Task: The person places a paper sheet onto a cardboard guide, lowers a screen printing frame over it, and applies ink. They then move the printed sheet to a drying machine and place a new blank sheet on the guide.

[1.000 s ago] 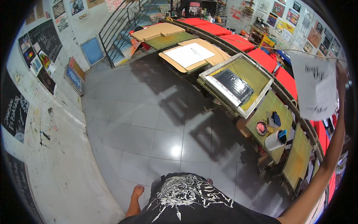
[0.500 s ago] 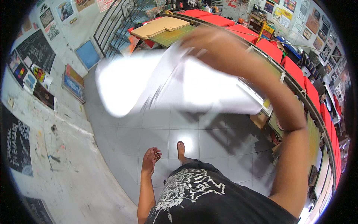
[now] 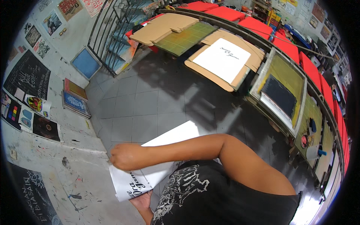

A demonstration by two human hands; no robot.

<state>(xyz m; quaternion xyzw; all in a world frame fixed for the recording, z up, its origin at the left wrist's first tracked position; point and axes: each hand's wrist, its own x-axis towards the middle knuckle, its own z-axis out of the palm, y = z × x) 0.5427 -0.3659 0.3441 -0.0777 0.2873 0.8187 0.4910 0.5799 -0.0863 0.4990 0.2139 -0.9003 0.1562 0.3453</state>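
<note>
A large white sheet point(image 3: 165, 140) with black lettering hangs bent in front of my body, partly covered by my right forearm. My right arm reaches across to the left, and my right hand point(image 3: 129, 155) is closed at the sheet's upper left edge, its fingertips turned out of sight. Below it, my left hand point(image 3: 141, 200) grips the sheet's lower edge, thumb at the border and the other fingers hidden behind it. On the bench, a second white sheet point(image 3: 221, 60) with black script lies flat on a brown cardboard piece point(image 3: 210, 75).
The long bench curves along the right, with red panels point(image 3: 258, 27) behind it. A framed printing screen point(image 3: 287, 88) sits on it, beside a translucent tub point(image 3: 312, 152). More cardboard point(image 3: 165, 27) lies farther off. A painted wall point(image 3: 71, 176) runs close on the left; framed screens point(image 3: 76, 98) lean there.
My right hand has swung the sheet from above the bench down to my left side. My left hand, open and empty before, now grips its lower edge. The view has shifted, uncovering the bench.
</note>
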